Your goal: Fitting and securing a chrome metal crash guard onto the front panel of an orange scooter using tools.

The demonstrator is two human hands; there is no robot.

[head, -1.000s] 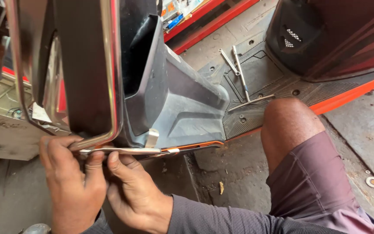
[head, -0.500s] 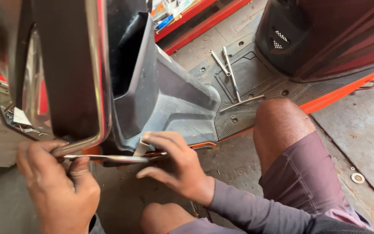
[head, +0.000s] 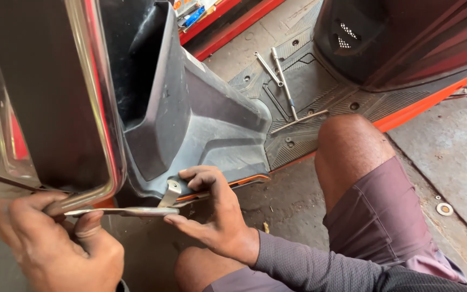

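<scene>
My left hand [head: 55,246] grips the left end of a thin chrome strip [head: 131,212], right under the lower corner of the scooter's chrome-edged front panel [head: 95,119]. My right hand [head: 214,213] is further right. Its fingers curl over the lower edge of the grey inner leg shield [head: 206,124] and its thumb lies under the strip's right end. A small bent metal clip [head: 169,193] sticks up between the strip and the shield, just left of my right fingers.
Several long metal tools [head: 282,81] lie on the grooved black footboard [head: 320,97]. My bare knee [head: 352,151] is close to the footboard's orange edge. A washer [head: 445,208] lies on the concrete floor at right. A red shelf edge [head: 228,27] runs behind.
My right hand has slid rightward from beside my left hand, along the strip, onto the grey shield's lower edge. My left hand stays on the strip's left end.
</scene>
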